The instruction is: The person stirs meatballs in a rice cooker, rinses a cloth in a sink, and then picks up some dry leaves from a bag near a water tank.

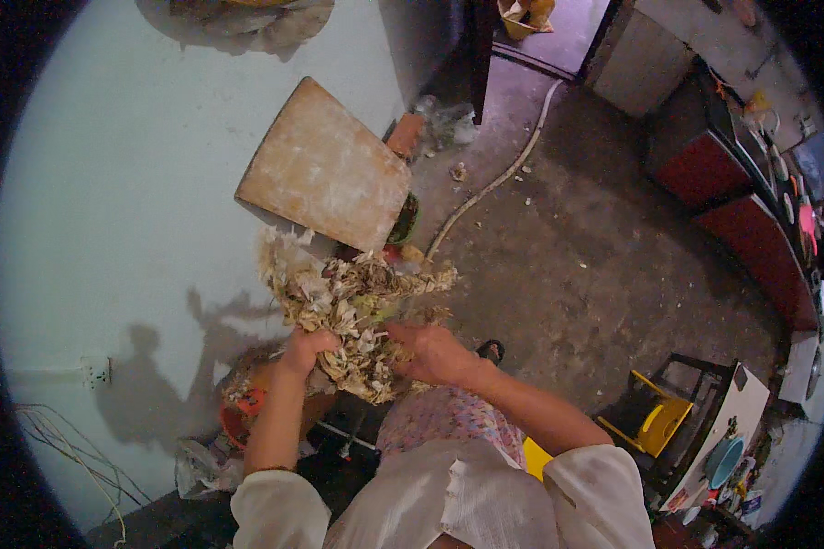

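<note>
A large bunch of dry, pale plant stalks or husks [347,312], partly twisted into braids, hangs in front of my body. My left hand [312,350] is closed around its near left side. On the right side my right hand [429,353] grips the bunch, its fingertips partly hidden among the dry leaves. One braided end points right, over the floor. Under my left forearm, a red-orange container [233,422] is partly covered from view.
A wooden board [326,165] leans against the pale wall [144,206]. A hose [498,182] runs across the concrete floor [563,274] to a doorway. At right stand a table [717,439] with a blue basin [726,461] and a yellow chair [662,425]. Dark red cabinets [755,247] line the far right.
</note>
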Motion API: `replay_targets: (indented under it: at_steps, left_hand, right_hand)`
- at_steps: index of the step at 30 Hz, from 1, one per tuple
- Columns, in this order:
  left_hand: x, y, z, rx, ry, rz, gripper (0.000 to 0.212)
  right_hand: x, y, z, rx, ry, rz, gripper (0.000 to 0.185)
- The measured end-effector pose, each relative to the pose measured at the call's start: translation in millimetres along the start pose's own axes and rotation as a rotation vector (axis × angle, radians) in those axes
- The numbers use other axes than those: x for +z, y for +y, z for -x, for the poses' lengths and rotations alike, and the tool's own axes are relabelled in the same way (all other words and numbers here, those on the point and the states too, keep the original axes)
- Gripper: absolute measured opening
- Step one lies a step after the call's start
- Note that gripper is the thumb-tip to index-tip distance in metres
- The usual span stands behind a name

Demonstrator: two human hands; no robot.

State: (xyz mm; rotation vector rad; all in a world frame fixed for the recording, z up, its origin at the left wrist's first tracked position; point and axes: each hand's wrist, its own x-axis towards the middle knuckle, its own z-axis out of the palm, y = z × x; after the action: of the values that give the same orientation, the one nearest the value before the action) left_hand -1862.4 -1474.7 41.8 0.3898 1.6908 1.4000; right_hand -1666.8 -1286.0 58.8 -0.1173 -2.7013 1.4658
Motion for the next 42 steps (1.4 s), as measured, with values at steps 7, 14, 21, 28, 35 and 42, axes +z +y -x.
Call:
replay_targets:
  at_steps: [7, 14, 21, 28, 35, 42]
  left_hand:
    - [25, 24, 28, -0.185, 0.134, -0.26, 0.022]
    - [52, 24, 29, -0.14, 0.09, -0.394, 0.035]
    - [-74, -95, 39, 0.213, 0.047, -0.748, 0.041]
    - [-100, -143, 48, -0.408, 0.186, 0.08, 0.046]
    - [-91, -144, 64, -0.219, 0.171, -0.356, 0.031]
    - [-114, -199, 93, -0.081, -0.048, -0.91, 0.024]
  right_hand:
    - [33, 14, -8, 0.257, -0.103, 0.227, 0.03]
    - [90, 81, -52, 0.545, -0.146, 0.319, 0.022]
    - [44, 161, 12, 0.818, -0.213, -0.015, 0.027]
    - [42, 123, -29, 0.766, 0.379, -1.771, 0.036]
    - [66, 195, -68, 0.798, 0.456, -1.938, 0.032]
    - [87, 249, -104, 0.806, 0.451, -1.988, 0.044]
